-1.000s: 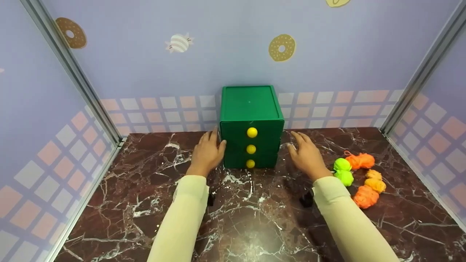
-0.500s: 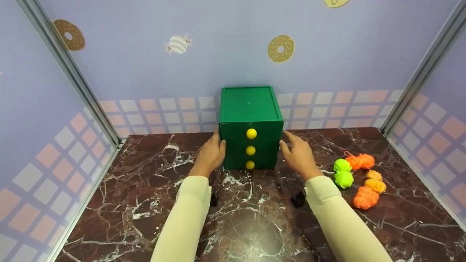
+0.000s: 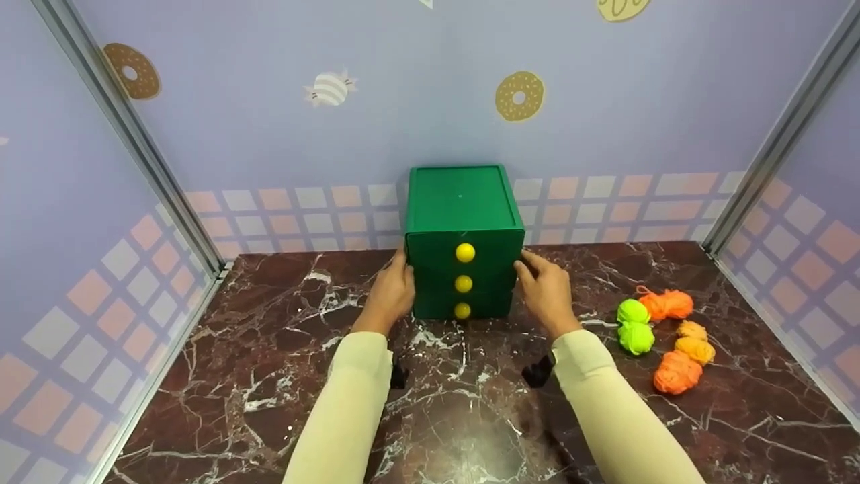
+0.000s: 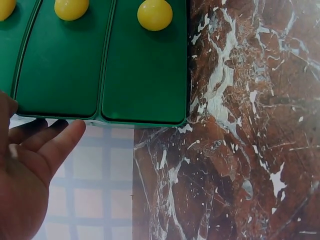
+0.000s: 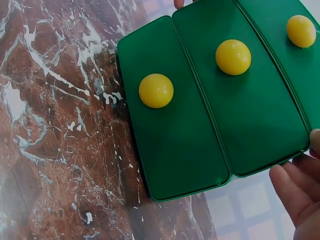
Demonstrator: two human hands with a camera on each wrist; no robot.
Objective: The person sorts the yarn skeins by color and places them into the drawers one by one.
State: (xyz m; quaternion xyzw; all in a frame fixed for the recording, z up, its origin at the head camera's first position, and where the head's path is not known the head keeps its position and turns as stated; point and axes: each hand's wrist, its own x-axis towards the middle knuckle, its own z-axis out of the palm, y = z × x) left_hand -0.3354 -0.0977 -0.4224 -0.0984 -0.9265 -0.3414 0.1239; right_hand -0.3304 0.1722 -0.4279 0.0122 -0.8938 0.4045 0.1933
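A green three-drawer cabinet (image 3: pixel 463 202) with round yellow knobs (image 3: pixel 463 284) stands upright on the marbled table, its drawers pushed in. My left hand (image 3: pixel 392 294) lies along its left side, thumb at the front edge. In the left wrist view that hand's straight fingers (image 4: pixel 62 147) reach back along the side wall. On the cabinet's right side is my right hand (image 3: pixel 547 296), thumb by the front edge. The right wrist view shows its fingers (image 5: pixel 290 192) extended beside the wall. The far fingertips are partly hidden behind the cabinet.
Several small yarn bundles lie to the right: a green one (image 3: pixel 635 327), an orange one (image 3: pixel 668 305) and an orange-yellow one (image 3: pixel 678 372). A patterned back wall (image 3: pixel 269 134) rises behind the cabinet. Side panels with metal posts (image 3: pixel 161 175) bound the marbled table (image 3: pixel 269 376).
My right hand has moved left to the cabinet's right side. My left hand has shifted slightly and stays at the left side. The cabinet and yarn keep their places on the table.
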